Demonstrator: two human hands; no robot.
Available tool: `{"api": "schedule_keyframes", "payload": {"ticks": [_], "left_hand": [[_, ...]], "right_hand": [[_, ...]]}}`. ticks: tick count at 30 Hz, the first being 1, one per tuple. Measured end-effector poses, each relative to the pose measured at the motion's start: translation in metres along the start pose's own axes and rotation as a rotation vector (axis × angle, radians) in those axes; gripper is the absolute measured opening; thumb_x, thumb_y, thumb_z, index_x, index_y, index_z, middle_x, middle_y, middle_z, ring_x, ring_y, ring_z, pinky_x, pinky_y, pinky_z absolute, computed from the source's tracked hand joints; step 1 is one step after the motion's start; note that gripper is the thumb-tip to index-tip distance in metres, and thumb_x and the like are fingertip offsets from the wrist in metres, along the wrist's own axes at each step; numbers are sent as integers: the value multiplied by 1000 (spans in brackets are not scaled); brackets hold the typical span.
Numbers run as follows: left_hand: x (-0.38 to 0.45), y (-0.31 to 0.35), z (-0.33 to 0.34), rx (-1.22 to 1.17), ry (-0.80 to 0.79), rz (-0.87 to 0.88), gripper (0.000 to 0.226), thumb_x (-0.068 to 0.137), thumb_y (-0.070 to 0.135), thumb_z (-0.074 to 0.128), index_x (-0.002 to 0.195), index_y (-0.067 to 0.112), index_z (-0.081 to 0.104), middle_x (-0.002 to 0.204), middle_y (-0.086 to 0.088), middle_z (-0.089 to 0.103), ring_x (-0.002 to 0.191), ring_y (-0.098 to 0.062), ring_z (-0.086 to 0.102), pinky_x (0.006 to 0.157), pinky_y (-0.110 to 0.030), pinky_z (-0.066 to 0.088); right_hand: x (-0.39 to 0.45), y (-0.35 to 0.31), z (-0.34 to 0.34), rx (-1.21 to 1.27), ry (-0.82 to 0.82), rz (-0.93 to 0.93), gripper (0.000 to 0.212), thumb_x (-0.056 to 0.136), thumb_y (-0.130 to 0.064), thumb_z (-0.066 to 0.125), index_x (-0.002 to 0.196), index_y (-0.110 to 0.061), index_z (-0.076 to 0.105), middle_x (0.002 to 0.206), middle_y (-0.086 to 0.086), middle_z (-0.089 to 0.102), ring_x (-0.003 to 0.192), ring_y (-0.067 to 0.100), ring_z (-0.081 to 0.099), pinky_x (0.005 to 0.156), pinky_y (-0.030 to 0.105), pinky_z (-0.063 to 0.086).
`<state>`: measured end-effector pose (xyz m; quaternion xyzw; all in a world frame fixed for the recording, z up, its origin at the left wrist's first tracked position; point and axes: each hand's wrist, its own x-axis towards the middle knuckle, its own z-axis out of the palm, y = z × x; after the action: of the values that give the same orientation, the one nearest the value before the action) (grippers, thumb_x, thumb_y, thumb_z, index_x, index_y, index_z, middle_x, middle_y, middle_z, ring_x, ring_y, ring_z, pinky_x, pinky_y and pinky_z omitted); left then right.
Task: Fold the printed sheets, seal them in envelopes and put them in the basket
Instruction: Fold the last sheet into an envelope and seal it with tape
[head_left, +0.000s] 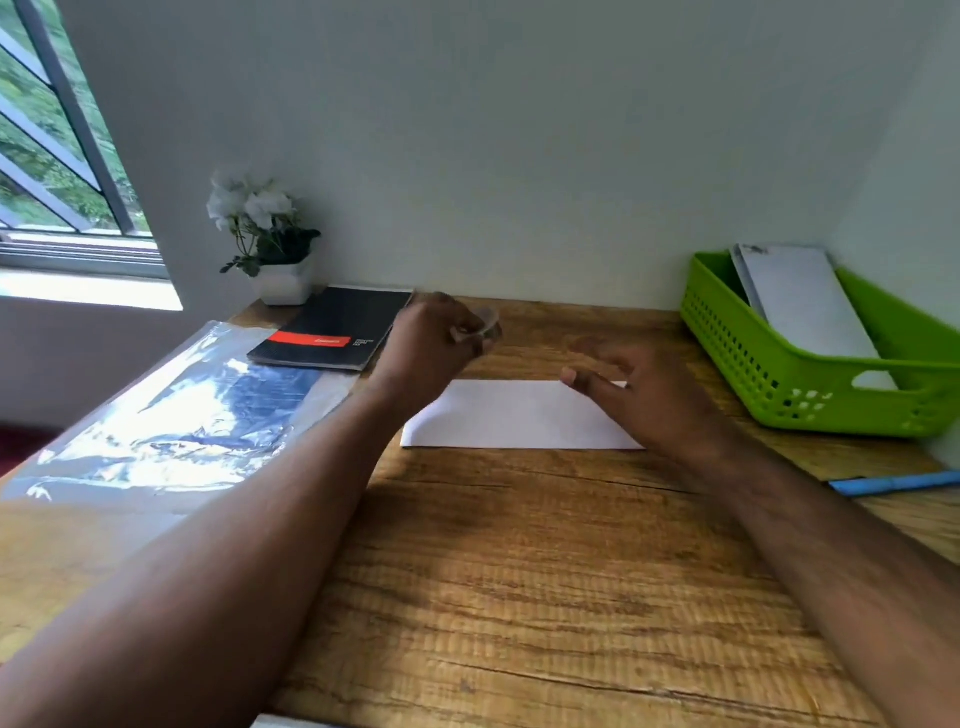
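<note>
1. Head view: a white envelope (519, 415) lies flat on the wooden table (519, 571), near the middle and towards the wall.
2. The left hand (431, 338) is raised above the envelope's left end, its fingers curled together around something small, pale and blurred; what it is cannot be told.
3. The right hand (628, 384) hovers over the envelope's right end with fingers spread apart; whether it touches the paper is unclear.
4. A green basket (810, 384) stands at the table's right rear and holds white envelopes (805, 301) leaning against its back wall.
5. A blue pen (893, 483) lies near the right edge, in front of the basket.
6. On the left lie a shiny plastic sleeve (171, 415) and a black notebook (332, 327), with a potted white flower (265, 239) behind them.
</note>
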<state>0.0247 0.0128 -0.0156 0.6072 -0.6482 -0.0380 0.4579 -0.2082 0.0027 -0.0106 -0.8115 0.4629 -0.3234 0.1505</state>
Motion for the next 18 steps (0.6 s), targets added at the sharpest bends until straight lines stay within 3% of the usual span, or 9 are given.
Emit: {"api": "schedule_keyframes", "payload": {"ticks": [1,3,6,10,15,18], "left_hand": [[-5,6,3,-118,-38,6,18,75,19,82,90,11,75,91,-7,71,76,-16,64,68,-23,52],[-11,16,11,-334,-115,1,17,71,21,83,84,14,75,86,-14,73,74,-17,64,74,-40,55],[-16,25,18,-435,-217,36,17,73,15,82,85,7,74,88,-17,72,78,-20,65,79,-53,53],[-22,30,23,-354,-287,139,17,74,15,81,88,8,75,85,-7,74,81,-32,68,76,-55,53],[-25,34,25,-385,-292,128,14,73,19,83,85,15,76,80,-2,74,78,-29,68,74,-54,54],[-24,32,25,-353,-279,145,16,75,22,82,87,13,76,80,-1,74,77,-25,69,71,-52,55]], "right_hand": [[0,0,-1,124,40,3,54,80,-50,63,124,-20,62,127,-4,62,116,11,58,95,24,44],[0,-2,-4,333,52,11,51,81,-35,69,128,-21,58,127,-6,62,108,4,62,92,27,51],[-1,-1,-7,488,50,4,57,79,-22,73,133,-22,53,126,-10,61,102,2,65,86,38,57],[-4,-2,-9,447,71,-35,58,70,-27,80,125,-26,60,120,-11,65,98,0,66,87,30,56],[-8,-3,-8,318,96,-142,49,70,-26,81,117,-25,67,110,-11,69,93,-7,65,79,12,52],[-8,-4,-9,301,96,-142,52,68,-33,80,118,-25,66,111,-13,67,95,-6,64,78,12,52]]}}
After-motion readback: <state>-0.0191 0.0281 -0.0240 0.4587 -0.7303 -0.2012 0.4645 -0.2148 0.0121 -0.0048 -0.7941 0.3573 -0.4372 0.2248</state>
